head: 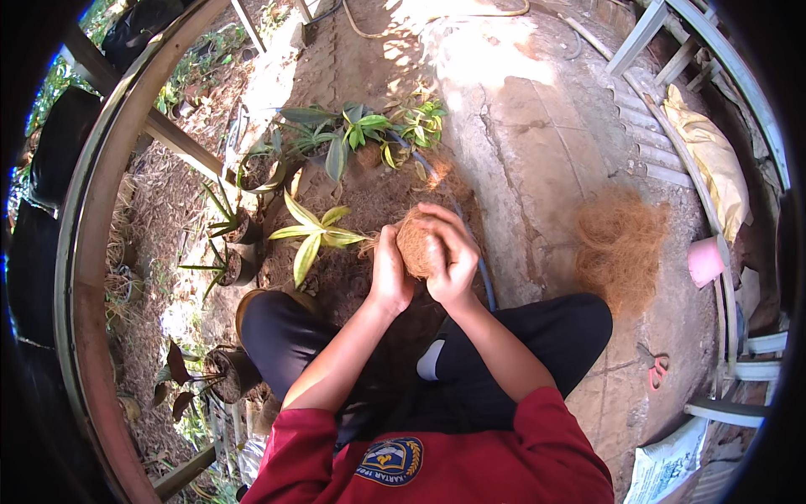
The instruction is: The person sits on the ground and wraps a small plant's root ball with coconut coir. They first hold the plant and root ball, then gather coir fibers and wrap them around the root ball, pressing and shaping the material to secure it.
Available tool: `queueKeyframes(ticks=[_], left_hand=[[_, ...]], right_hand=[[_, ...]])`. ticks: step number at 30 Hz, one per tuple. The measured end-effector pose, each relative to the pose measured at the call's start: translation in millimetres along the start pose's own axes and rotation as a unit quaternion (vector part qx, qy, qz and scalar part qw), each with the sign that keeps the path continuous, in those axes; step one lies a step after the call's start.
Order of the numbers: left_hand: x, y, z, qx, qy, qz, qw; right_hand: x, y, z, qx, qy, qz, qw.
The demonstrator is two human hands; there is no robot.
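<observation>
Between my two hands is a rounded ball of brown coconut fibre. My left hand cups its left side, and my right hand curls over its right side. From the ball's left side a plant with yellow-green leaves sticks out sideways, its stem partly hidden by my left hand. Dark loose soil lies on the ground beneath and beyond my hands. At the far side of the soil sit several leafy green plants, with a brown fibre ball among them.
A heap of loose coconut fibre and orange-handled scissors lie on the concrete at right. A blue hose runs beside the soil. Potted plants stand at left near a wooden rail. At far right is a pink pot.
</observation>
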State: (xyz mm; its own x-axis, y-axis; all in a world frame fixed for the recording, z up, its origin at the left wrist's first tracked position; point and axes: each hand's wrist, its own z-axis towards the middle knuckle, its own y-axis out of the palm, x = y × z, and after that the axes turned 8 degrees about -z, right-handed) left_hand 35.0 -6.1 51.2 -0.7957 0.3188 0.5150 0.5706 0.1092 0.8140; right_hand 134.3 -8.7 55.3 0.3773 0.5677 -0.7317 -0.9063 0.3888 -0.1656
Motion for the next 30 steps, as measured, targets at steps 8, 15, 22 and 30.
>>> queueKeyframes(ticks=[8,15,22,30], left_hand=[[2,18,5,-0.111,0.165,0.302,0.932],[7,10,6,-0.116,0.266,0.380,0.878],[5,22,-3,-0.070,0.243,0.193,0.948],[18,24,-2,-0.070,0.235,0.323,0.914]], right_hand=[[23,-2,-10,0.101,0.430,0.418,0.794],[31,-10,0,0.062,0.522,0.520,0.674],[34,-18,8,0.008,0.505,0.554,0.662],[35,-28,12,-0.011,0.456,0.610,0.647]])
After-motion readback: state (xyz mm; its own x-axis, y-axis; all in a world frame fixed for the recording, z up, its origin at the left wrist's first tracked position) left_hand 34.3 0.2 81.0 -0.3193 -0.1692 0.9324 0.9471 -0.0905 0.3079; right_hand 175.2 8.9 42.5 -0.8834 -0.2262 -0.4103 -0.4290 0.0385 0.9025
